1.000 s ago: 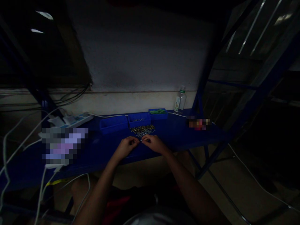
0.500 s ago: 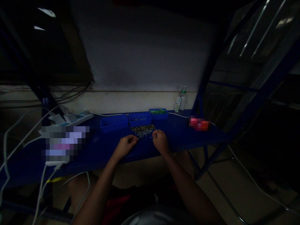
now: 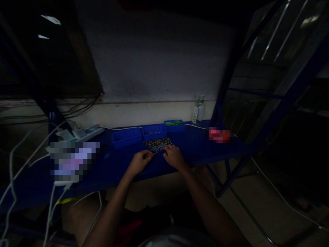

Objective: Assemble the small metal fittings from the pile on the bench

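My left hand (image 3: 141, 161) pinches a thin silver metal pin (image 3: 155, 153) between thumb and fingertips, just left of a small pile. This pile of silver pins (image 3: 157, 149) lies on the blue table, its right side partly covered by my right hand (image 3: 174, 156). The fingers of that hand are bent down over the pins with the tips close together; what they grip, if anything, is too small and dark to make out. Behind the pins lies a heap of small brass-coloured metal parts (image 3: 156, 141), touched by neither hand.
Along the back of the blue table (image 3: 108, 164) stand a blue bin (image 3: 126, 140), a second bin (image 3: 154, 135) with a few metal pieces, and a third bin (image 3: 174, 129) with green items. A clear bottle (image 3: 198, 111) stands right; a power strip (image 3: 89, 132) and white cables lie left.
My right hand has moved left and onto the silver pins; the pin seen at its fingertips before no longer shows. The left hand stays almost in place, still pinching a pin. The view shifted slightly.
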### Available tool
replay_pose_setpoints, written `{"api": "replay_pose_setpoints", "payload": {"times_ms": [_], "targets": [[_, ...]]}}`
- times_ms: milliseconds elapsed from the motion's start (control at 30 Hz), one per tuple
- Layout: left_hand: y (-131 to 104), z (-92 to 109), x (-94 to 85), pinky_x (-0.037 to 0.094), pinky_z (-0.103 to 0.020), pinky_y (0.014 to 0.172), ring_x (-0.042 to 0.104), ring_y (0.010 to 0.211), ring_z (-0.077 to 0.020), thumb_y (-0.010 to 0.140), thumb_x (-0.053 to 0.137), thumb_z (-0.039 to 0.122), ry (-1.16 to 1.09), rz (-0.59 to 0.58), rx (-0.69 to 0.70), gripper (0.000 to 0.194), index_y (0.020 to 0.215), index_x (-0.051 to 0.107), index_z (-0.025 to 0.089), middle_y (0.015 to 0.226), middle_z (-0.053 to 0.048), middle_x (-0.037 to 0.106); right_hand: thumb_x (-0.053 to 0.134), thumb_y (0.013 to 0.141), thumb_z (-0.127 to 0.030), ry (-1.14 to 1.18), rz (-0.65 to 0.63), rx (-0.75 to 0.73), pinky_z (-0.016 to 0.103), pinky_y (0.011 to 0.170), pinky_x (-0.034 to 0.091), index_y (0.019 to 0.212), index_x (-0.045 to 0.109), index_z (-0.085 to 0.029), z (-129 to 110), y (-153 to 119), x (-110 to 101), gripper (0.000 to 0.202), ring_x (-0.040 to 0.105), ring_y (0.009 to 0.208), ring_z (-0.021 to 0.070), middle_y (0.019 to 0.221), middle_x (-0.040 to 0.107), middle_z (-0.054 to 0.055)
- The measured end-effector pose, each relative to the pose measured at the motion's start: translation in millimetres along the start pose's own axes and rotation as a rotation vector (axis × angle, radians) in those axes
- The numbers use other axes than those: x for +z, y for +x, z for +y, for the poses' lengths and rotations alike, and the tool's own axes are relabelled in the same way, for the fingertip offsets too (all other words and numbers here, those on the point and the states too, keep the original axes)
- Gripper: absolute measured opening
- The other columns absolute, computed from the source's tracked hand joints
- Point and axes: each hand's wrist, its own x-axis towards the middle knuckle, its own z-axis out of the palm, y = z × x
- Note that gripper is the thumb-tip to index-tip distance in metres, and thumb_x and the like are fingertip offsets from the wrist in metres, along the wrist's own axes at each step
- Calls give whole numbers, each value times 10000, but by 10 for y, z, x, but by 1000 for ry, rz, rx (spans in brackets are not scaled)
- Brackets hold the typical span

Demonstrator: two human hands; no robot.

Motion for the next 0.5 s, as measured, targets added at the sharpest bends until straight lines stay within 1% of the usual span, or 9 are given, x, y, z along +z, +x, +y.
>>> {"api": "replay_pose_setpoints", "payload": {"times_ms": [100, 233, 433, 500], "targets": [[6, -12, 3, 433, -244, 669, 594, 717, -163, 782, 475, 341, -2, 10, -5, 252, 835, 643, 160, 794, -26, 664, 447, 827, -220, -4, -8, -18, 351, 860, 313, 1078, 563, -223, -1, 0, 8, 276, 444, 1018, 208, 1089, 551, 65], [10, -23, 12, 435, -243, 663, 597, 714, -165, 774, 481, 330, -12, 36, -26, 240, 831, 642, 161, 790, -26, 667, 443, 823, -198, 31, 16, -1, 344, 877, 317, 1076, 565, -214, 8, -2, 3, 281, 446, 1020, 203, 1079, 557, 67], [7, -11, 3, 433, -236, 638, 602, 700, -161, 781, 468, 329, -2, 28, -12, 251, 832, 642, 155, 778, -26, 667, 481, 786, -144, 160, 35, -56, 284, 878, 345, 950, 597, -197, 14, 0, -11, 208, 489, 965, 170, 988, 592, 43], [9, -10, 2, 433, -237, 639, 602, 702, -161, 781, 471, 327, 12, 22, -12, 249, 838, 643, 157, 778, -27, 665, 470, 791, -126, 218, 64, -58, 267, 858, 362, 940, 593, -192, 11, 3, -18, 204, 509, 936, 156, 957, 600, 37]]}}
